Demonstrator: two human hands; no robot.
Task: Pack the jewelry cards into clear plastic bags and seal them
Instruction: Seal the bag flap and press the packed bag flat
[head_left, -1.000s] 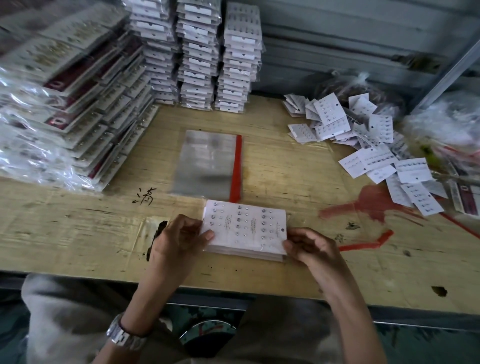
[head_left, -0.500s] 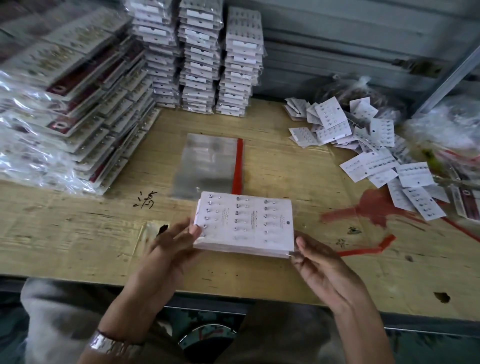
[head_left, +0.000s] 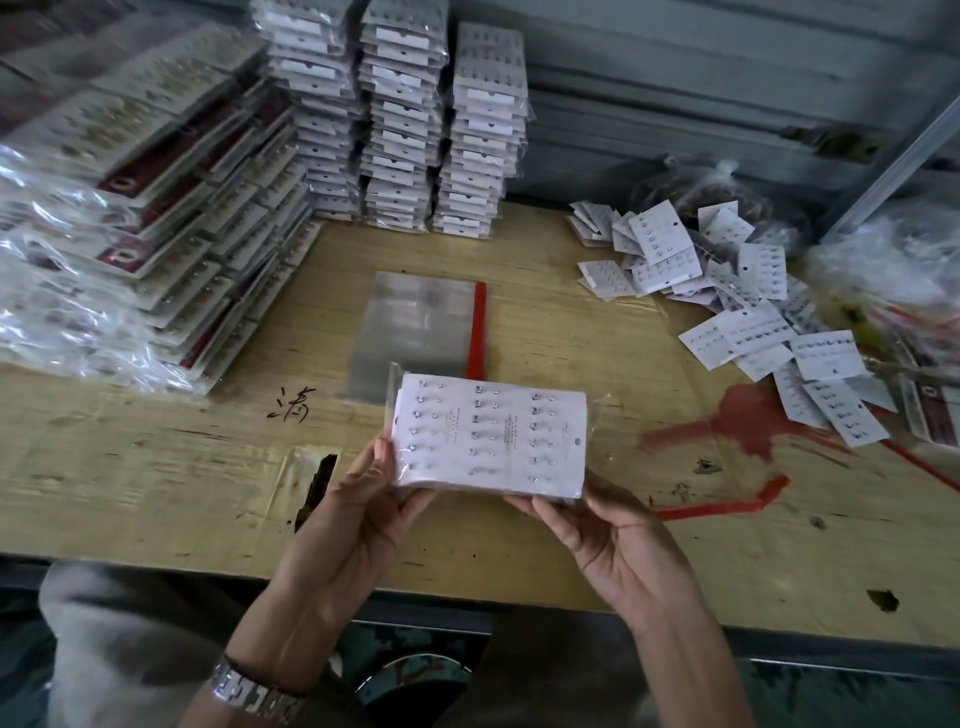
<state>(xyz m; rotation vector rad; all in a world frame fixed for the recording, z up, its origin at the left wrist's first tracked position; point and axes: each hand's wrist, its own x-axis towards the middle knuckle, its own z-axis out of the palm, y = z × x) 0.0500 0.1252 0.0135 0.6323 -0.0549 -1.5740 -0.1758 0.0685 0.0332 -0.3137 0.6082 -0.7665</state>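
A stack of white jewelry cards (head_left: 491, 436) studded with earrings sits inside a clear plastic bag and is held up above the wooden table (head_left: 156, 467). My left hand (head_left: 369, 499) pinches the stack's left edge, thumb on top. My right hand (head_left: 613, 535) supports it from underneath at the right, palm up, fingers mostly hidden below the cards. A pile of empty clear bags (head_left: 415, 327) with a red adhesive strip lies flat on the table just behind.
Loose jewelry cards (head_left: 743, 312) lie scattered at the right. Tall stacks of packed cards (head_left: 405, 119) stand at the back, and leaning rows of bagged cards (head_left: 135, 223) fill the left. Red peeled strips (head_left: 727, 504) lie on the table at right.
The card stack was lifted off the table toward me. My right hand moved from gripping its right edge to supporting it from below.
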